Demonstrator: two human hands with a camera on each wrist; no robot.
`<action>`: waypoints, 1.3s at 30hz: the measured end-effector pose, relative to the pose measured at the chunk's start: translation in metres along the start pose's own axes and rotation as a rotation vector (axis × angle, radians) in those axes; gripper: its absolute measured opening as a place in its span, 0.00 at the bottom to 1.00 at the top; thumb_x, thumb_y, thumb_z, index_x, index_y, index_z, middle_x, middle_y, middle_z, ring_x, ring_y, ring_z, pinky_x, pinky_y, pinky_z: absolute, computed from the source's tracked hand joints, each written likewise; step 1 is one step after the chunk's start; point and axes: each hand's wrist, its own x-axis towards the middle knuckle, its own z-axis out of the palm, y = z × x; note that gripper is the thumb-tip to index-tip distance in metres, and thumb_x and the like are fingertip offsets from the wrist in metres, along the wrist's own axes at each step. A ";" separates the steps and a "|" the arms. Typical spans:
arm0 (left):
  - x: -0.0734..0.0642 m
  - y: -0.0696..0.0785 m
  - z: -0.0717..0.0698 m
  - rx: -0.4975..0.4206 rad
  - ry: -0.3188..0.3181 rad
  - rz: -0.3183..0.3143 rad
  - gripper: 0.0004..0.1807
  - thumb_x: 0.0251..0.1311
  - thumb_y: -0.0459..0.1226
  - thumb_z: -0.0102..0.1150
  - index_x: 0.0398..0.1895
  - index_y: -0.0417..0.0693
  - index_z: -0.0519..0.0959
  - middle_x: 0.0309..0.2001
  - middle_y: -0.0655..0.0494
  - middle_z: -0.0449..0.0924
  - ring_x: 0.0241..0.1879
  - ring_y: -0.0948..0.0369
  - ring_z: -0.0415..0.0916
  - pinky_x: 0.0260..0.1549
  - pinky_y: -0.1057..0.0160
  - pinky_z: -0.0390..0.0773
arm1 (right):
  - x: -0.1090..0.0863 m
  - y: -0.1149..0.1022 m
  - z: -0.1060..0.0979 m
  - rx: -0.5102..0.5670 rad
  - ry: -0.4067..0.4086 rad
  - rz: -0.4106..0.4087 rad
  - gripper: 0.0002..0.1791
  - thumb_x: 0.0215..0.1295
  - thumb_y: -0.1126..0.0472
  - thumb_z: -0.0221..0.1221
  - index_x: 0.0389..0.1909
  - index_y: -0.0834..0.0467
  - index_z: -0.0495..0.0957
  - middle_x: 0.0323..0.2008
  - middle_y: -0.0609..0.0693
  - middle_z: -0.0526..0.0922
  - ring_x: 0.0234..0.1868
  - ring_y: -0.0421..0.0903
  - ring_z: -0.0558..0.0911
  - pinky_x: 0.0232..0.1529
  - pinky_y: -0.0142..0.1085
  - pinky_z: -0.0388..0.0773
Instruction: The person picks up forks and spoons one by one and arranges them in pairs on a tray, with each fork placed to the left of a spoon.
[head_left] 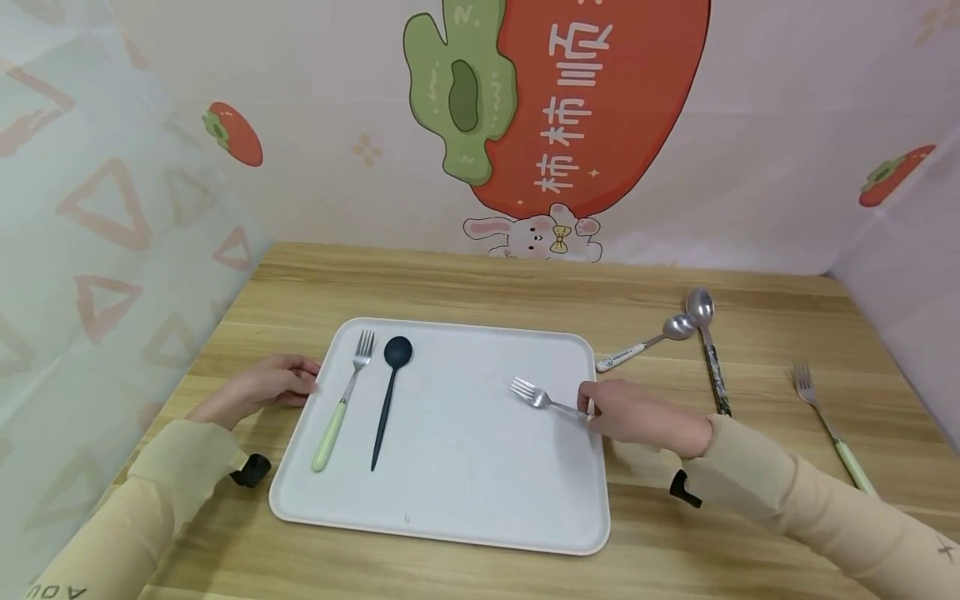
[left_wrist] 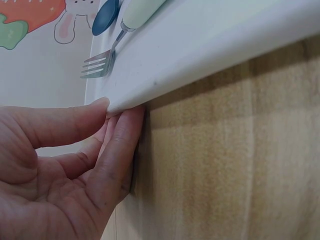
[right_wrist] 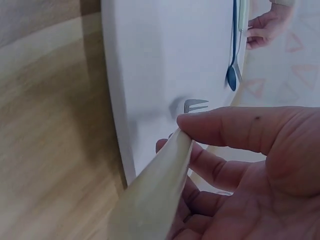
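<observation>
A white rectangular tray [head_left: 465, 467] lies on the wooden table. My left hand [head_left: 273, 383] pinches its left rim, thumb on the edge and fingers beneath, as the left wrist view shows. Over the tray's right side, my right hand [head_left: 630, 410] holds a fork [head_left: 534, 394] between thumb and fingers, its tines pointing left. The fork's pale handle [right_wrist: 155, 195] is plain in the right wrist view but mostly hidden by the hand from above. On the tray's left part lie a fork with a light green handle [head_left: 330, 433] and a black spoon [head_left: 397, 352], side by side.
Right of the tray lie a small spoon with a white handle [head_left: 622, 357], a longer spoon with a dark patterned handle [head_left: 714, 367] and another green-handled fork [head_left: 843, 450]. The right sleeve [head_left: 757, 467] crosses the table near them. A printed cloth wall [head_left: 337, 200] stands behind.
</observation>
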 end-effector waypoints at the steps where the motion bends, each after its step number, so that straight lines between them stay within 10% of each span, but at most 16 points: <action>1: 0.000 0.000 0.000 -0.004 0.001 -0.002 0.23 0.58 0.27 0.51 0.53 0.22 0.58 0.34 0.52 0.69 0.32 0.65 0.71 0.36 0.66 0.79 | 0.001 -0.001 0.001 0.005 -0.005 -0.001 0.09 0.54 0.70 0.56 0.37 0.59 0.73 0.29 0.50 0.75 0.28 0.45 0.71 0.26 0.34 0.70; 39: -0.004 0.004 0.003 -0.016 -0.009 0.008 0.24 0.58 0.27 0.50 0.53 0.21 0.56 0.34 0.52 0.68 0.32 0.66 0.71 0.35 0.67 0.79 | 0.043 -0.059 0.047 0.351 -0.040 0.041 0.09 0.52 0.65 0.63 0.28 0.60 0.71 0.20 0.50 0.73 0.17 0.41 0.74 0.20 0.31 0.76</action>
